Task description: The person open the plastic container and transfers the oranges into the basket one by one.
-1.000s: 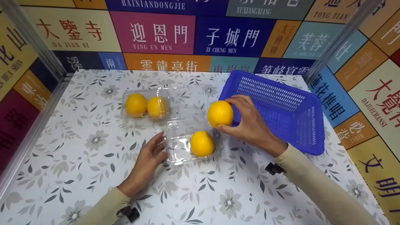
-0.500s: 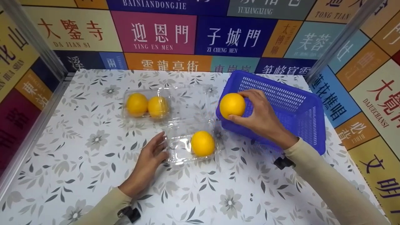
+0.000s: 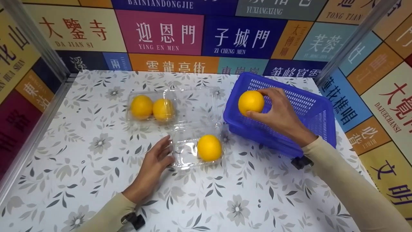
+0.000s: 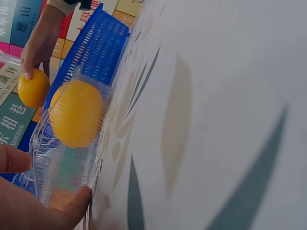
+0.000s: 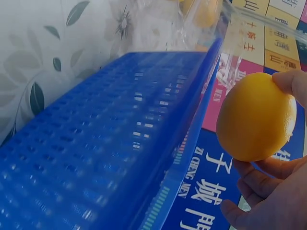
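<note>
In the head view my right hand (image 3: 283, 111) holds an orange (image 3: 251, 103) between thumb and fingers, above the left part of the blue plastic basket (image 3: 326, 129). The right wrist view shows the same orange (image 5: 256, 117) raised over the basket rim (image 5: 192, 139). My left hand (image 3: 154, 166) rests at the left edge of a clear clamshell box (image 3: 185, 154), its fingers and thumb touching the side. One orange (image 3: 209, 148) sits in the right half of that box. In the left wrist view the thumb (image 4: 76, 206) lies against the clear plastic.
A second clear box (image 3: 128, 117) with two oranges (image 3: 141, 107) stands behind and left, partly overlapped by the raised lid (image 3: 193, 103) of the nearer box. A floral cloth (image 3: 99, 180) covers the table. Panels with printed lettering (image 3: 161, 32) wall the back and sides.
My right hand has carried the orange right and slightly away from me, from beside the open clear box to over the basket. The left hand stays where it was.
</note>
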`<state>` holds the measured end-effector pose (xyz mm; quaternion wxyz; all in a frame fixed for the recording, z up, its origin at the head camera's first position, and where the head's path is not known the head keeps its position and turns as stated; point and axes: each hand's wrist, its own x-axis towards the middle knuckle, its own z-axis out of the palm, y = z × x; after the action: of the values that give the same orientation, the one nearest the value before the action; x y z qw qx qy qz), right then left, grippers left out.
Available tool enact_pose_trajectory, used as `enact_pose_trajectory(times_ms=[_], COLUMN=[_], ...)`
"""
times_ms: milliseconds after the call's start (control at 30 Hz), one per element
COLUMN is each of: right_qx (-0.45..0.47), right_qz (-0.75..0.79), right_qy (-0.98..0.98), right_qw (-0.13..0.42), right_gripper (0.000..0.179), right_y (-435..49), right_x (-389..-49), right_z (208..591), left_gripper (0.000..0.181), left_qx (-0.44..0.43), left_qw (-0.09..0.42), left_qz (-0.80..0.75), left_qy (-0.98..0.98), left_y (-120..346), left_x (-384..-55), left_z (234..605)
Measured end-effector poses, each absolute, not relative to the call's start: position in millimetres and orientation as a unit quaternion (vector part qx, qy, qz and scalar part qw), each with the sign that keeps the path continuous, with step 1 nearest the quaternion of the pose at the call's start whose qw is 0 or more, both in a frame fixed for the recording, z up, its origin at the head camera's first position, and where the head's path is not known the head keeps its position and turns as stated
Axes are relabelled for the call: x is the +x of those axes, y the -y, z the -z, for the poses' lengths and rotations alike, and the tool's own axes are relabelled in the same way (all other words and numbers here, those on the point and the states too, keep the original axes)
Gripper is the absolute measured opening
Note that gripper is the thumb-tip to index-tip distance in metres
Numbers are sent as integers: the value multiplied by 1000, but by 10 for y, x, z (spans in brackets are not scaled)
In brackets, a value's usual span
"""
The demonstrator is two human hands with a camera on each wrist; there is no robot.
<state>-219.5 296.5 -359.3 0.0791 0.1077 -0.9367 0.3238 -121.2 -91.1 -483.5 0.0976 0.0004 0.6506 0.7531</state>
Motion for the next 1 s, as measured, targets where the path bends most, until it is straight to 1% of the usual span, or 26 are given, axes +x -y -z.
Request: enact_pose_trajectory(times_ms=[200,433,700,1000], right_qx=[84,80,73,75], right_qz=[-321,-320,-303,-288], right_qy=[941,942,949,954], right_qw=[63,60,50,32], right_gripper=[79,80,88,84], right_y=[-3031,-3060,-3146,-3192], right_x=[-2251,-2330,-2399,-2477], right_z=[3602,3569,3581,3651], left_gripper=[77,78,78,75], left_qx=[-1,-9,-2,0], left_qw=[101,103,102,96], left_qz=[-755,-759,-759,-744], left_qy=[-648,-643,-644,-662], left_y=[916,922,908,920], left_x=[-1212,-1211,-1220,-1223], left_z=[4846,4833,4833,4851])
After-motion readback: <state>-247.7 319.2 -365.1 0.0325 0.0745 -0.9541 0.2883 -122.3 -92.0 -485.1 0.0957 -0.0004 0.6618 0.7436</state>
